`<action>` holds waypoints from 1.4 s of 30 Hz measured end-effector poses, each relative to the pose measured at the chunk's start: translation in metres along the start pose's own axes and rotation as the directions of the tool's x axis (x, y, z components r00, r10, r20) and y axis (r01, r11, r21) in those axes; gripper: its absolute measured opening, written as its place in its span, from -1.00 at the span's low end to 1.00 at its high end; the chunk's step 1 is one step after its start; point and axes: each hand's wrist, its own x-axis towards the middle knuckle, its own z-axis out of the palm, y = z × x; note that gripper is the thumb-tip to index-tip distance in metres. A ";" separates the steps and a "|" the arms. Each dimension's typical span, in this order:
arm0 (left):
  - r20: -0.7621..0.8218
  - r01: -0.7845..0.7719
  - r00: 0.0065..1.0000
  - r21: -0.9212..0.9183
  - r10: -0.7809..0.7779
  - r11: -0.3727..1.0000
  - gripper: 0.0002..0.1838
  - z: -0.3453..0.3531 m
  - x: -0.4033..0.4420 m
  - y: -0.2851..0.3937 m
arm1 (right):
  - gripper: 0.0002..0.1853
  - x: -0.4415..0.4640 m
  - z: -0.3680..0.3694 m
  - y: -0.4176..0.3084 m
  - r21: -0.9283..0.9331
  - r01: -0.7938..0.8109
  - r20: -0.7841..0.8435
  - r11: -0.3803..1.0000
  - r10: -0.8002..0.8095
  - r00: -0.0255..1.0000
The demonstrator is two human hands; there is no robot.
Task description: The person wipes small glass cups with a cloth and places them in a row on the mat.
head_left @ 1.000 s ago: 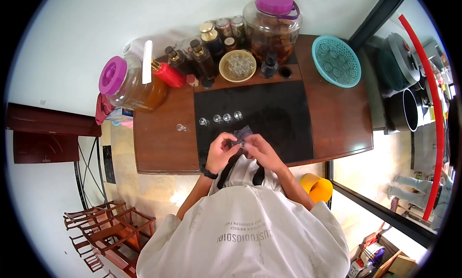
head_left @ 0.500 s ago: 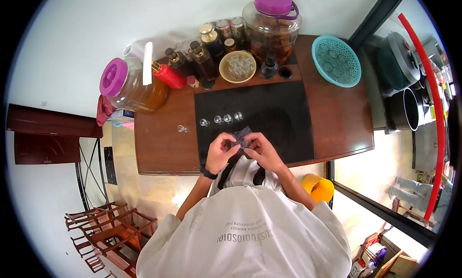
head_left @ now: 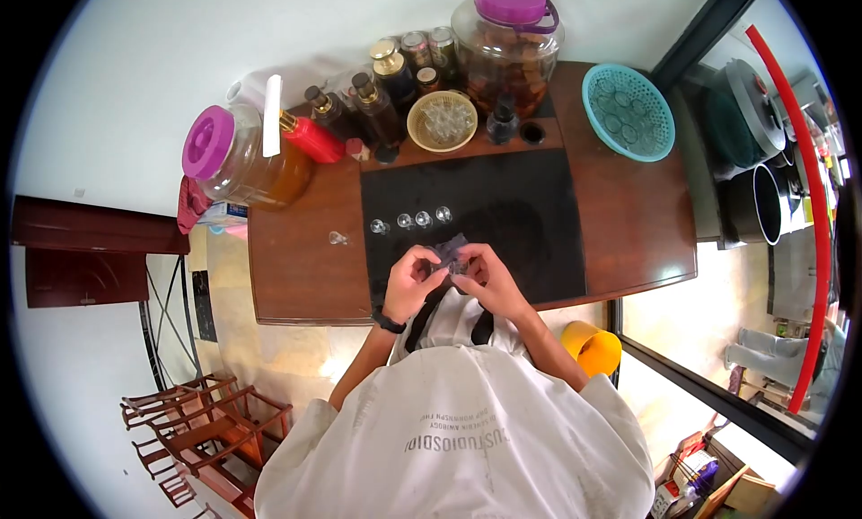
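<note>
My left hand (head_left: pixel 410 284), with a black band on its wrist, pinches a dark grey cloth (head_left: pixel 450 249) at the front of the black mat (head_left: pixel 503 196). From the other side my right hand (head_left: pixel 489 281) is closed round the cloth and a small clear glass piece (head_left: pixel 460 268), partly hidden by the fingers. Beyond my hands, several small clear glasses stand in a loose row on the mat, among them a left one (head_left: pixel 380 226) and a right one (head_left: pixel 443 215). Another small glass (head_left: pixel 338 238) is on the brown wood left of the mat.
Along the wall are a jar of amber liquid (head_left: pixel 278 173), a red bottle (head_left: pixel 314 140), dark bottles (head_left: pixel 377 110), a beige basket of glass pieces (head_left: pixel 443 145) and a large jar (head_left: pixel 507 61). A turquoise basket (head_left: pixel 664 115) is at right. A yellow bin (head_left: pixel 597 350) stands below.
The fingers of my right hand have shifted slightly around the glass piece and cloth. My left hand has hardly moved.
</note>
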 end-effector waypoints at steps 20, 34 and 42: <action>-0.006 0.007 1.000 0.002 -0.007 1.000 -0.73 -0.007 -0.004 -0.003 | -0.74 -0.001 0.000 -0.006 -0.055 0.063 -0.030 0.996 -0.065 0.997; -0.007 0.104 0.995 -0.064 -0.104 0.993 -0.72 -0.003 -0.005 0.001 | -0.72 -0.002 -0.001 -0.013 -0.204 0.153 -0.037 0.967 -0.164 0.986; 0.027 0.113 0.993 -0.076 -0.111 0.991 -0.73 0.000 -0.004 0.003 | -0.74 0.001 0.005 -0.019 -0.253 0.088 -0.098 0.963 -0.116 0.988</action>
